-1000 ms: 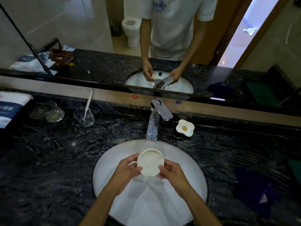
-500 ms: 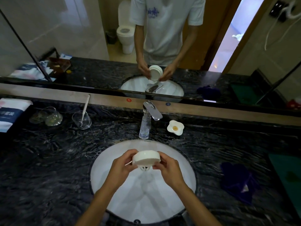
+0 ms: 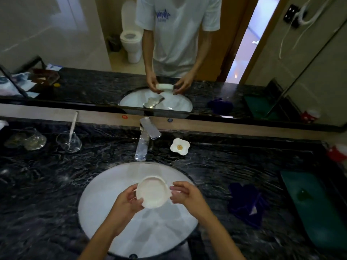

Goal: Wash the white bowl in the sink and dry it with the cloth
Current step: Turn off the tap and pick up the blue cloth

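A small white bowl (image 3: 153,192) hangs over the round white sink (image 3: 105,194), its opening facing up toward me. My left hand (image 3: 125,202) grips its left rim and underside. My right hand (image 3: 185,193) pinches the right rim with fingertips. A dark blue cloth (image 3: 246,204) lies crumpled on the black marble counter (image 3: 47,184), to the right of the sink. The chrome tap (image 3: 145,139) stands behind the basin; no water stream is visible.
A flower-shaped white soap dish (image 3: 179,146) sits right of the tap. Glass cups (image 3: 69,141) and a glass dish (image 3: 31,138) stand at the back left. A green mat (image 3: 315,207) lies far right, a red object (image 3: 336,152) beyond it. A mirror (image 3: 75,44) runs behind.
The bowl, tipped upside down over the sink half a second ago, has been turned so its opening faces up. Both hands stay on it. The view has shifted slightly.
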### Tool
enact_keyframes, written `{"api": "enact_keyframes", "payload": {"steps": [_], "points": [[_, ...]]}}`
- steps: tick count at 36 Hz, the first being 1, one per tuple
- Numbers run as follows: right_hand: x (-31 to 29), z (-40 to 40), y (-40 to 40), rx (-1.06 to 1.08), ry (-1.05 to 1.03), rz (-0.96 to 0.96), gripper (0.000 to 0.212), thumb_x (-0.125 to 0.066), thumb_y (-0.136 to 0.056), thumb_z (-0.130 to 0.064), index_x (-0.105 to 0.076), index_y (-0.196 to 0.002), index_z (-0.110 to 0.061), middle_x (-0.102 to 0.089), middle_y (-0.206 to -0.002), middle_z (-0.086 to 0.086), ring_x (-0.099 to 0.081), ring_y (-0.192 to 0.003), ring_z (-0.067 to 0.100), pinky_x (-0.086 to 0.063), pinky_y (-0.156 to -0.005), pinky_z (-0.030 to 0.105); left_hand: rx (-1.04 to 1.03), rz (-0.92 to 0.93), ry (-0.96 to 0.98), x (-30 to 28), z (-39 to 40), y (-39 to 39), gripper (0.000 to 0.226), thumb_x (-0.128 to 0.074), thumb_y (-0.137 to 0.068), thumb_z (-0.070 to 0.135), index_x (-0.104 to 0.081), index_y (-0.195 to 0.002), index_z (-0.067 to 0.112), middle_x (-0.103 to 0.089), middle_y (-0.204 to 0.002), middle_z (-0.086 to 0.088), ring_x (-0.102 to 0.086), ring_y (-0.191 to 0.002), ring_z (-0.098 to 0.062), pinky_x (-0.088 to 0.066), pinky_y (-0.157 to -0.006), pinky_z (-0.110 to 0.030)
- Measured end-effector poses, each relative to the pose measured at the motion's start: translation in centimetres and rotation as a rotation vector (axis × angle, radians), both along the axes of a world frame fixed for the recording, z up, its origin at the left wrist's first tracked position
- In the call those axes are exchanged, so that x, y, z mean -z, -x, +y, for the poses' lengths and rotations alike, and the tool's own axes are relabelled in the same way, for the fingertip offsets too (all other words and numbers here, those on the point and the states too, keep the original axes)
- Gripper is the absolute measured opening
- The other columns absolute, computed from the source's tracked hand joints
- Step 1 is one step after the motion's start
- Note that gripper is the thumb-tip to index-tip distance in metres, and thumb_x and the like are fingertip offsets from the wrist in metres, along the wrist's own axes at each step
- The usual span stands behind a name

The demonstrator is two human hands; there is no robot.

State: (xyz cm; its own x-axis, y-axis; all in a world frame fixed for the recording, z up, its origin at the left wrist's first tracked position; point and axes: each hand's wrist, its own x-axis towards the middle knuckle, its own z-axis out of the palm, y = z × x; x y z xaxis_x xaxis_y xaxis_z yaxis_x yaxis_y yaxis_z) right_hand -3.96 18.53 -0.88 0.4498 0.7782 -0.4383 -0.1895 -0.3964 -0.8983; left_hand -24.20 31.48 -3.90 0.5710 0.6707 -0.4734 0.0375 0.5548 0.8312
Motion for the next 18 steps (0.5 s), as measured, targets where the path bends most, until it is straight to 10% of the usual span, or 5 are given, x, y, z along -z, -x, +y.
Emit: {"api": "enact_keyframes", "payload": {"steps": [3,6,10,13,18], "points": [[-0.2,-3.8,-4.2,0.225,0.082,-0.062,0.011,-0.063,-0.095,0.003,-0.068,-0.096,-0.006,-0.073,-0.085,0.011,-0.069,-0.062,0.012,-0.057,-0.059,0.023,-0.063,-0.020,0.124,0.9,-1.5,-0.3,0.038,-0.060,-0.088,-0.016,-0.063,-0.118,0.008,-0.072,-0.110,-0.016,-0.069,-0.098,-0.031,-0.065,-0.070,-0.035],[0.2,-9.1,-9.6,0.504,0.301,-0.295,0.005,-0.067,-0.094,-0.004,-0.069,-0.092,0.000,-0.072,-0.088,0.021,-0.069,-0.085,0.032,-0.052,-0.078,0.037,-0.097,-0.023,0.188,1.5,-2.9,-0.6,0.036,-0.055,-0.090,-0.017,-0.062,-0.118,0.005,-0.070,-0.113,-0.021,-0.067,-0.101,-0.036,-0.065,-0.069,-0.038],[0.5,-14.9,-16.0,0.599,0.718,-0.290,0.061,-0.071,-0.091,-0.040,-0.059,-0.127,0.009,-0.064,-0.126,0.031,-0.061,-0.116,0.042,-0.051,-0.100,0.047,-0.109,-0.002,0.216,2.0,-4.5,-1.2,0.037,-0.054,-0.091,-0.016,-0.058,-0.125,-0.002,-0.070,-0.115,-0.026,-0.069,-0.100,-0.040,-0.065,-0.074,-0.043],[0.5,-16.3,-18.1,0.518,0.909,-0.107,0.117,-0.072,-0.078,-0.067,-0.021,-0.155,0.005,-0.023,-0.160,0.030,-0.026,-0.146,0.045,-0.031,-0.120,0.050,-0.121,-0.004,0.238,2.2,-5.3,-1.5,0.034,-0.057,-0.090,-0.012,-0.061,-0.122,-0.002,-0.075,-0.109,-0.023,-0.074,-0.095,-0.038,-0.065,-0.073,-0.044],[0.7,-14.9,-18.6,0.295,0.867,-0.200,0.125,-0.076,-0.059,-0.079,-0.034,-0.154,-0.009,-0.038,-0.155,0.018,-0.033,-0.142,0.038,-0.031,-0.120,0.041,-0.166,-0.012,0.276,1.7,-6.5,-2.2,0.040,-0.065,-0.082,-0.006,-0.061,-0.122,-0.004,-0.075,-0.110,-0.024,-0.073,-0.098,-0.041,-0.064,-0.074,-0.045]]}}
